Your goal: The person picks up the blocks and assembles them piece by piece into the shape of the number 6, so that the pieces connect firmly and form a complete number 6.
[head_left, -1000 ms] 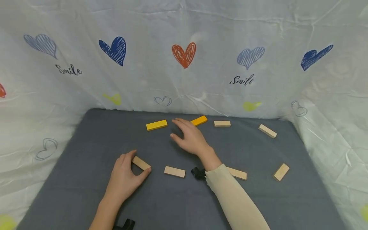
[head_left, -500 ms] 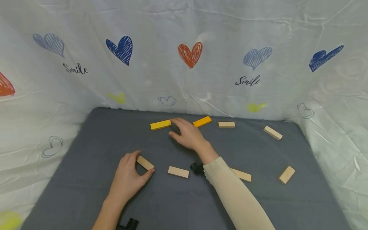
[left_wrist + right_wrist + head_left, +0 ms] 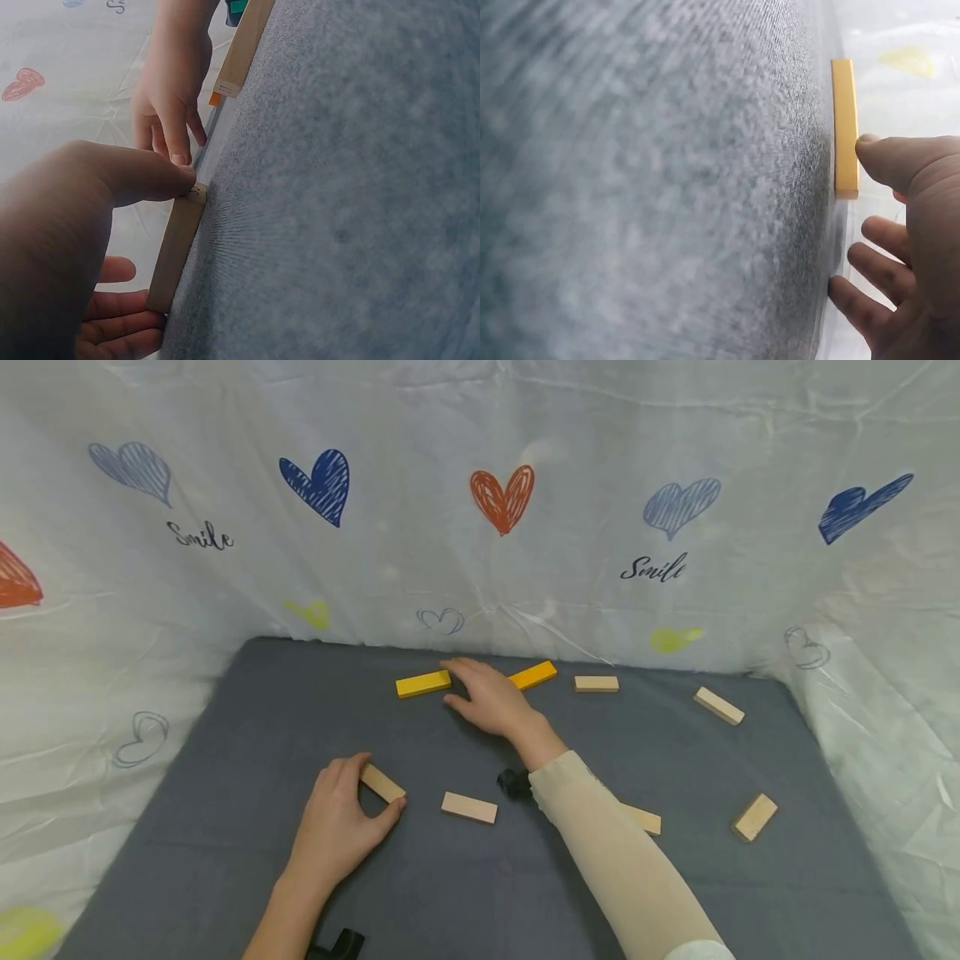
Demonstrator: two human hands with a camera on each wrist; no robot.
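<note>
In the head view my left hand (image 3: 336, 822) holds a plain wooden block (image 3: 383, 783) by its two ends, thumb at the near end and fingers at the far one. The left wrist view shows the same wooden block (image 3: 177, 247) lying on the cloth, a dark mark on its end. Farther back, my right hand (image 3: 491, 697) reaches over the cloth, fingers spread, at the right end of a yellow block (image 3: 423, 684). Whether it touches that block I cannot tell. An orange-yellow block (image 3: 533, 675) lies just behind the right hand, partly hidden by it.
Another plain block (image 3: 469, 807) lies between the arms. One more block (image 3: 643, 819) is partly covered by the right sleeve (image 3: 615, 852). Farther right, several plain blocks, such as one at the back (image 3: 596, 684), lie on the grey cloth (image 3: 420, 893). A white printed curtain (image 3: 405, 527) stands behind.
My right hand has moved left, from a gap beside the yellow block to its right end. The left hand keeps its hold on the wooden block. The head view has shifted slightly.
</note>
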